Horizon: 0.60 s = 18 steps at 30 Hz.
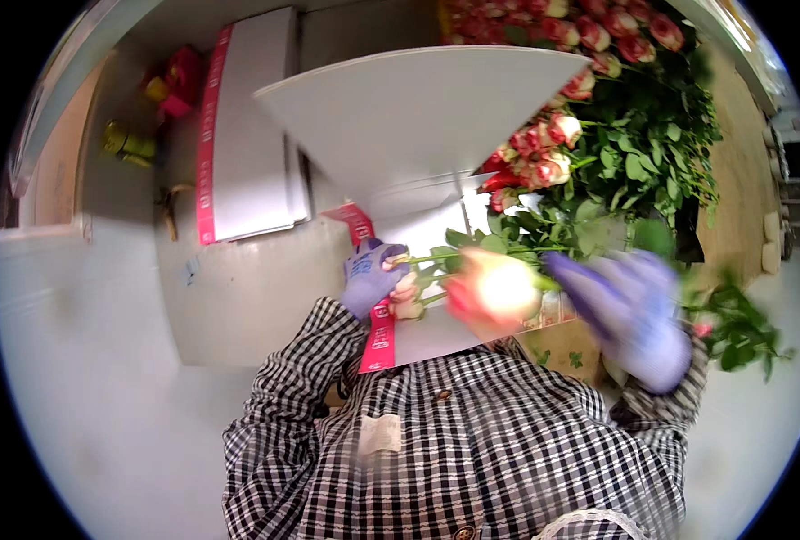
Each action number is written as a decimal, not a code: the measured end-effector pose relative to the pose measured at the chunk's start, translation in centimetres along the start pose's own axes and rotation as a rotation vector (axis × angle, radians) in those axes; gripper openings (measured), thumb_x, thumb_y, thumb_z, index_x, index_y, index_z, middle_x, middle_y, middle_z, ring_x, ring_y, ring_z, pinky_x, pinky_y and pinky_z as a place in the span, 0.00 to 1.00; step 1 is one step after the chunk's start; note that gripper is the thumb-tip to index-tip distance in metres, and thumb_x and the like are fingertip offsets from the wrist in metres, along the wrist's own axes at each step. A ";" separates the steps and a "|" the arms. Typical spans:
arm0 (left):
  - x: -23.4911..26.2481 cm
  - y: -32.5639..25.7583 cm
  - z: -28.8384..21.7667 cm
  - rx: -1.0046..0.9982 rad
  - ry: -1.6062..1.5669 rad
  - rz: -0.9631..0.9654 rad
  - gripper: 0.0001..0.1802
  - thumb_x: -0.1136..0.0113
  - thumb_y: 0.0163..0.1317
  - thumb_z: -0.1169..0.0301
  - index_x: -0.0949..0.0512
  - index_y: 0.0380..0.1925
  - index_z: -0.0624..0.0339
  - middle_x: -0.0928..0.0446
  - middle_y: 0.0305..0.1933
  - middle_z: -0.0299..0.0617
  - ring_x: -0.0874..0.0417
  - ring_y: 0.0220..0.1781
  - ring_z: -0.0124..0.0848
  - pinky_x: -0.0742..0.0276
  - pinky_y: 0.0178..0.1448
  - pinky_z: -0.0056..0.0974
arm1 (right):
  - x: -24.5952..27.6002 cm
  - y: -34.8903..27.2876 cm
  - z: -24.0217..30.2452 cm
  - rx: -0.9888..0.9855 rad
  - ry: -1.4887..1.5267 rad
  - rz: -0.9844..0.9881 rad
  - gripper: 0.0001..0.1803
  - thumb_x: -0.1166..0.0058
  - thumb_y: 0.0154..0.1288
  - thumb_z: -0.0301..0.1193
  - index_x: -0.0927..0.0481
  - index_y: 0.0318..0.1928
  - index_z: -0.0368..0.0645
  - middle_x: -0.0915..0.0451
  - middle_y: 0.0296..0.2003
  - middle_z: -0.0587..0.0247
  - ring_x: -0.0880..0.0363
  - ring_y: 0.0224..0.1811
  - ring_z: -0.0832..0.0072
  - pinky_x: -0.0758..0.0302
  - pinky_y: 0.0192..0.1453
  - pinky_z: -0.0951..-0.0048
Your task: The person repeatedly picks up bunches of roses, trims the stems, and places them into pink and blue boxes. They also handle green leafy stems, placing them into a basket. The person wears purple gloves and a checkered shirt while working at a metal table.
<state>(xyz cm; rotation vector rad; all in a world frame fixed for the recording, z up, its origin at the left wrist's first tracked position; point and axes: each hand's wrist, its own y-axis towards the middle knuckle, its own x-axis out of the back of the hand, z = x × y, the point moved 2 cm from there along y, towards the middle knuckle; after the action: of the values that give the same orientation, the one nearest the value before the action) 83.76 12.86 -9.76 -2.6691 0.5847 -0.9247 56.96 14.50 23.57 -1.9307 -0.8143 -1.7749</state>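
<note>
My left hand (370,274), in a purple glove, closes its fingers around small pale pink rose heads (406,297) at the pink-edged side of a white sheet (436,346). Green stems run right from these heads across the sheet. My right hand (629,310), also gloved and smeared by motion, grips the stem of a pink and cream rose (490,292) just below its bloom. That bloom hangs over the sheet, close to the camera and blurred. Leaves (733,333) stick out beyond the right hand. Behind, a large white flap (427,112) stands raised.
A stack of white sheets with pink edges (251,126) lies at the far left of the table (238,306). Red and cream roses (562,40) with dense foliage (634,153) heap at the far right. A yellow-green object (130,142) and a pink-red one (181,81) are at far left.
</note>
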 end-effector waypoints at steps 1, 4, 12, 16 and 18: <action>-0.4 0.1 0.1 0.022 -0.033 -0.032 0.20 0.39 0.52 0.51 0.20 0.45 0.41 0.26 0.48 0.44 0.25 0.54 0.45 0.32 0.56 0.53 | -4.5 1.1 1.1 0.011 0.036 0.109 0.27 0.44 0.58 0.35 0.25 0.60 0.54 0.25 0.30 0.74 0.26 0.30 0.80 0.31 0.34 0.72; -1.0 0.4 0.7 0.060 -0.038 -0.125 0.36 0.33 0.45 0.52 0.29 0.56 0.48 0.28 0.53 0.50 0.28 0.57 0.50 0.34 0.60 0.54 | -22.4 2.7 2.9 -0.096 0.206 0.148 0.19 0.46 0.60 0.35 0.24 0.54 0.57 0.23 0.37 0.70 0.22 0.36 0.71 0.27 0.41 0.67; -0.6 -0.5 0.4 0.027 -0.036 -0.255 0.51 0.29 0.39 0.54 0.39 0.66 0.52 0.30 0.56 0.54 0.30 0.57 0.53 0.38 0.63 0.53 | -30.3 4.1 4.4 -0.134 0.293 0.255 0.18 0.49 0.59 0.34 0.24 0.51 0.53 0.25 0.41 0.66 0.22 0.44 0.69 0.28 0.48 0.63; 0.1 -0.2 -1.0 -0.019 -0.055 -0.288 0.31 0.30 0.41 0.60 0.28 0.48 0.54 0.25 0.46 0.48 0.25 0.49 0.49 0.30 0.52 0.52 | -31.2 3.9 4.7 -0.013 0.223 0.191 0.18 0.54 0.61 0.33 0.24 0.52 0.54 0.25 0.42 0.68 0.23 0.45 0.71 0.30 0.50 0.63; 1.2 -0.5 -2.6 -0.099 0.033 -0.318 0.24 0.31 0.43 0.63 0.26 0.41 0.55 0.23 0.41 0.45 0.23 0.44 0.46 0.28 0.48 0.49 | -31.4 3.6 4.7 -0.014 0.215 0.184 0.18 0.54 0.61 0.34 0.24 0.52 0.54 0.25 0.42 0.68 0.23 0.45 0.71 0.29 0.49 0.63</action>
<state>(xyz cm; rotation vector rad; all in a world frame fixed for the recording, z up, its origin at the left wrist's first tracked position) 83.05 12.47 -6.98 -2.8956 0.2177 -1.0468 62.03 10.05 -7.67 -1.7237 -0.5336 -1.8385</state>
